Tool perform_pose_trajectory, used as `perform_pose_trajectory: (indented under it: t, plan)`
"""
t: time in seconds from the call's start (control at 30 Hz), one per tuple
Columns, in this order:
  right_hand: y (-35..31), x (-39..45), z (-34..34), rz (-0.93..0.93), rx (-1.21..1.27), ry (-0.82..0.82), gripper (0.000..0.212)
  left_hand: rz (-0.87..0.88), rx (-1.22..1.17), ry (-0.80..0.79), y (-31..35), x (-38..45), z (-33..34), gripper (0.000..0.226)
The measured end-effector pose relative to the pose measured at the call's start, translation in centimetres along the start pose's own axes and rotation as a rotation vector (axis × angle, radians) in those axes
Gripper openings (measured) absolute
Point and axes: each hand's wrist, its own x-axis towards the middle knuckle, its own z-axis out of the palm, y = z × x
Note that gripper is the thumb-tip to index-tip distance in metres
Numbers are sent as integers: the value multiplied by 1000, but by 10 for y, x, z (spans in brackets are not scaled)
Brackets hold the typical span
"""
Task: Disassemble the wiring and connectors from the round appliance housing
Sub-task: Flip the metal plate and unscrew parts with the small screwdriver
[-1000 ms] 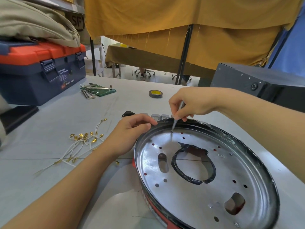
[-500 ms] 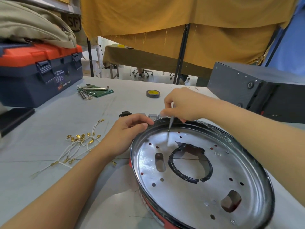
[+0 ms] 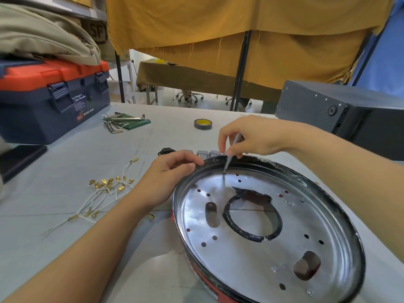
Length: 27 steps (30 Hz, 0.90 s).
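The right hand (image 3: 251, 136) pinches a thin screwdriver (image 3: 230, 154) between thumb and fingertips, the shaft slanting down and to the left from the grip. Its tip sits on a small dark screw (image 3: 224, 171) at the far edge of the housing's (image 3: 328, 248) shiny metal floor, just below the hand.

The left hand (image 3: 166, 178) grips the housing's dark rim at its far left side, fingers curled over the edge and thumb lying along it, just left of the screwdriver tip. The two hands are close together but apart.

The housing lies flat on the grey table (image 3: 65, 237), below and to the right of both hands. Its floor is dotted with small holes and has a slot (image 3: 212, 213), a rounded cutout (image 3: 306, 268) near the near right side, and a large middle opening edged by a torn black ring (image 3: 251, 215).

Left of the left wrist lies a loose bundle of white wires (image 3: 98, 197) with brass terminals, spread on the table, well clear of the housing. One more brass terminal (image 3: 151, 216) lies just under the left forearm, beside the housing's wall.

Just beyond the left fingers sit a black connector (image 3: 165, 151) and small grey blocks (image 3: 206, 153). Farther off are a tape roll (image 3: 202, 124), hex keys (image 3: 122, 122) on a green pouch, and a blue toolbox (image 3: 54, 101) with an orange lid. A dark box (image 3: 338, 110) stands beyond the right forearm.
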Motion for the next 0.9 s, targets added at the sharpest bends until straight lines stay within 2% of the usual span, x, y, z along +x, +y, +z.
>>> perform_pose_trajectory:
  t: [0.2, 0.33, 0.5, 0.63, 0.73, 0.83, 0.9]
  plan:
    - [-9, 2, -1, 34, -85, -29, 11, 8, 3, 2, 1, 0, 1, 21]
    - [-10, 7, 9, 110, -34, 72, 29, -1, -7, 2, 1, -1, 0, 21]
    - [-6, 8, 10, 69, 5, 95, 8, -6, 5, -4, 1, -1, 0, 21]
    - [-2, 6, 0, 20, -16, 10, 12, -10, 2, -2, 1, -1, 0, 21]
    - [0, 3, -5, 32, -10, -42, 7, -8, 14, 0, 1, 0, 0, 22]
    - [-2, 5, 0, 64, -1, 6, 5, -7, 14, -3, 1, -1, 0, 21]
    - [-4, 8, 8, 87, 6, 103, 14, -6, 7, -4, 1, -1, 0, 21]
